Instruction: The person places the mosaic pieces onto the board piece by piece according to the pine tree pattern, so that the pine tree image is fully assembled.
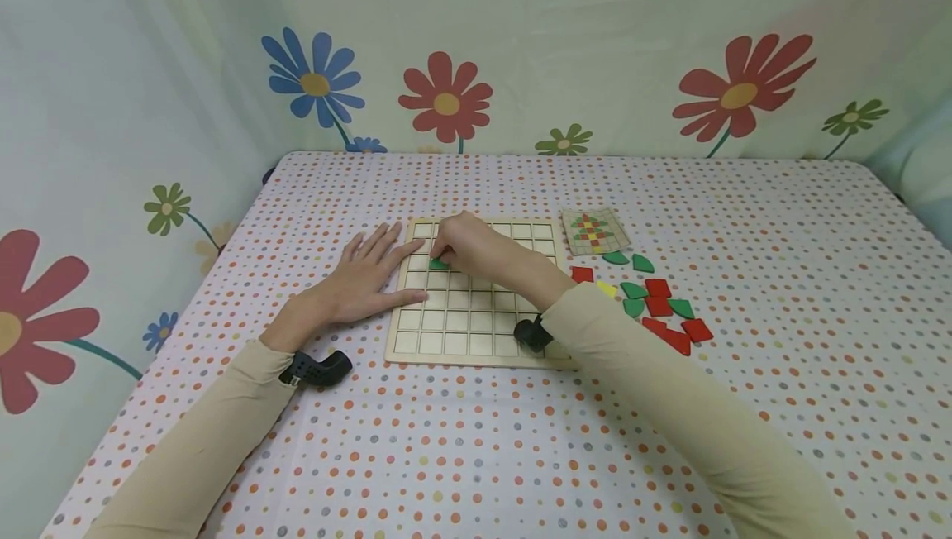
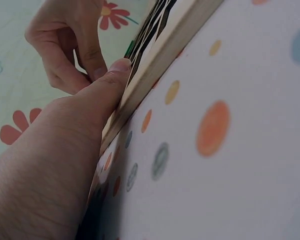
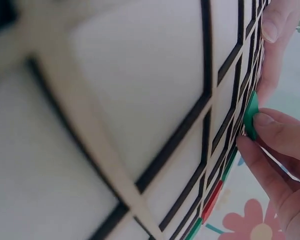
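My right hand pinches a green quarter-circle tile between thumb and fingertips, over a cell in the upper left part of the wooden grid board. Fingers spread, my left hand rests at the board's left edge, its thumb and index fingertip over the border. In the right wrist view, a red tile lies on the board between a green tile and another green one; the right hand hides these in the head view.
A small pattern card lies beside the board's upper right corner. Below it are scattered loose green tiles, red tiles and a yellow tile. The dotted tablecloth reaches back to a flowered curtain.
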{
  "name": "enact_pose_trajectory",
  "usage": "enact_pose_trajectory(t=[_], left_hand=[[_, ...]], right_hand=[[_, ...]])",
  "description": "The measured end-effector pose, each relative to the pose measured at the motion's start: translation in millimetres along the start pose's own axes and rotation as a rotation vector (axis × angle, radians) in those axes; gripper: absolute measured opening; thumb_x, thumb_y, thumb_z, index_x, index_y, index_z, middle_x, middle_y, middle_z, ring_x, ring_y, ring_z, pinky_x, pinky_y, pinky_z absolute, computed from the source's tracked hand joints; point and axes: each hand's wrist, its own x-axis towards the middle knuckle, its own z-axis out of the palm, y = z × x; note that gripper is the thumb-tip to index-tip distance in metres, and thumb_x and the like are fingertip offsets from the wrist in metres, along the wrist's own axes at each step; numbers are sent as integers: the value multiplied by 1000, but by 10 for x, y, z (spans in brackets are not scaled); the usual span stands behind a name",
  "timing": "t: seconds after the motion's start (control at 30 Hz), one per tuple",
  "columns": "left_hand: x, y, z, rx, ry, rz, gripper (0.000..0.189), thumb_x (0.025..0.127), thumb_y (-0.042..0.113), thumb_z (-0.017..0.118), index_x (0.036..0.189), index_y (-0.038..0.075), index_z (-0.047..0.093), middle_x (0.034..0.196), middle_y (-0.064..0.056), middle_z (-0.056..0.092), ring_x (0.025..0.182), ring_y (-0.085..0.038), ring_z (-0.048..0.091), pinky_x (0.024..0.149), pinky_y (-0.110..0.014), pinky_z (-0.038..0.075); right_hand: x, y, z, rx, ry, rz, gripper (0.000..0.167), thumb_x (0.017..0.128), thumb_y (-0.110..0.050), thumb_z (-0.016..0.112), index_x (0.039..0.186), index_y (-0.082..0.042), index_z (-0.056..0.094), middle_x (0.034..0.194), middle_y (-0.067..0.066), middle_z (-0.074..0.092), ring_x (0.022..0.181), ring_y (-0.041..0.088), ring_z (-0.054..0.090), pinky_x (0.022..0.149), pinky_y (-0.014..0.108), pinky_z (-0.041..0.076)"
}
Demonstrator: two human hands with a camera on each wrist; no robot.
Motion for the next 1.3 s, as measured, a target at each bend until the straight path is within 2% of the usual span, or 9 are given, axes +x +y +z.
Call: enact_pose_trajectory(t=[0.27,0.37,0.47,0.63,0.77,0.9,1.07,1.3], left_hand=[[2,-8,6,3,-5,-6,88,101,67,51,170,26,17,176,-13,-3,161,-34,-7,125,-63,-4],[4,2,1,0,-5,-3,88,101,67,52,170,25,17,176,-13,-3,161,-34,-7,125,-62,-4],[8,18,-4,2,-6,-4,88,101,66,52,170,25,16,176,-13,-3,161,-35,-7,125,-63,-4],[5,17,-1,11,-3,-6,88,101,67,52,170,26,16,176,-14,-3,161,-35,-7,125,-64,-4],[-3,8,2,12,3,-1,89,100,67,53,170,25,16,176,-15,-2,161,-36,-6,125,-64,-4],[-18,-1,10,18,10,-8,90,100,66,54,170,24,17,176,-15,-1,161,-37,-5,125,-64,-4],[-30,-6,11,24,19,-1,90,100,64,55,170,23,17,175,-16,-1,161,-38,-5,125,-64,-4],[-13,32,-4,27,14,1,91,100,64,56,170,21,17,175,-18,0,161,-39,-4,124,-65,-4]], right_hand=[[6,-27,3,-80,-5,-52,20,100,9,63,108,4,81,106,17,73,104,27,70,88,29,58],[-23,-46,-5,-79,-16,-28,18,100,7,65,110,4,80,108,16,73,107,27,70,91,29,58],[-98,-61,-58,-19,-51,-16,20,101,4,64,116,6,77,115,17,74,113,28,70,96,33,57],[-370,-79,-298,160,-171,-49,31,105,-2,61,134,7,67,135,19,68,127,31,65,106,38,52],[-660,-91,-505,219,-217,-32,33,105,-8,63,136,2,66,137,15,67,126,28,65,106,39,52],[-931,-40,-594,191,-203,1,27,103,-10,68,129,-2,72,129,10,71,119,24,68,103,42,54],[-1241,166,-617,118,-145,103,22,99,-10,73,121,-6,77,122,6,73,114,25,68,98,47,56],[-1540,518,-608,92,-53,205,23,95,-7,77,118,-5,77,127,11,70,117,32,64,97,52,55]])
